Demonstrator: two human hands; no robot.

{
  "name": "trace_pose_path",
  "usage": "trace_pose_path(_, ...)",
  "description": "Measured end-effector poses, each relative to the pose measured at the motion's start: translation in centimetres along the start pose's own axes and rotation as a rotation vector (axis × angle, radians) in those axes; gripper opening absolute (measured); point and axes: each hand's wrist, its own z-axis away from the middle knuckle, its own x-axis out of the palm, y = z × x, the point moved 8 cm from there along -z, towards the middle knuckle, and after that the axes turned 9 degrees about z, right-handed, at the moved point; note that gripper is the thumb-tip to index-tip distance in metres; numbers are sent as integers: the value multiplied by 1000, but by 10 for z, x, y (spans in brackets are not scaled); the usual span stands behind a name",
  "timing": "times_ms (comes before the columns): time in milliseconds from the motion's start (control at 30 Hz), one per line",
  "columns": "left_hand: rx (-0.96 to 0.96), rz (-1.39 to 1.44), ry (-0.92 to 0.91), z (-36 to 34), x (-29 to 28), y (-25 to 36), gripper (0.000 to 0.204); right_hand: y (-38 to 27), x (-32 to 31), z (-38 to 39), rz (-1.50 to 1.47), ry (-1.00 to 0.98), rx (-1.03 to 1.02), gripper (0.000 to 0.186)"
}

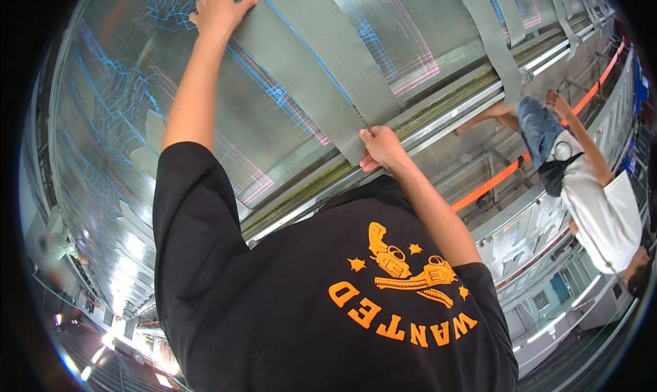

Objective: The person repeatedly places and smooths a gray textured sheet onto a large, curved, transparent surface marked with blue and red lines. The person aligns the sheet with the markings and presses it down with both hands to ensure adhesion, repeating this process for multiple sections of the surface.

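Note:
My left hand [217, 10] reaches to the far side of the long shiny table [287, 176], its fingers spread at the left edge of a grey-green, finely checked fabric piece [284, 56]. A second, similar fabric piece [352, 46] lies to the right, and a narrow blue line shows between the two. At the near table edge my right hand [382, 149] is closed, thumb and fingers pinching the near end of the left fabric piece, close to where the two pieces meet. Blue and pink lines [417, 56] mark the table around the fabric.
More grey fabric strips [482, 29] lie farther right, some hanging over the metal rail [445, 115] along the near edge. An orange bar [493, 183] runs behind it. A co-worker in a white shirt [599, 217] and denim shorts stands to the right. Other long tables stretch beyond.

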Motion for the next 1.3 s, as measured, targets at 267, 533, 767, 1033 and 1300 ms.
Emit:
trace_pose_path(267, 477, 123, -44, 169, 41, 105, 87, 2, -1, -1, -10, -1, -28, 39)
trace_pose_path(533, 483, 264, -311, 329, 59, 153, 87, -24, -7, 40, 774, 594, -620, 25)
trace_pose_path(767, 415, 208, -381, 349, 52, 162, 94, -37, 17, 49, 1277, 715, -878, 20)
trace_pose_path(1033, 396, -50, -341, 367, 49, 182, 83, -7, -43, 81, 816, 619, -1117, 19)
trace_pose_path(1300, 434, 328, -257, 339, 35, 201, 82, 78, -107, 98, 439, 562, -692, 27)
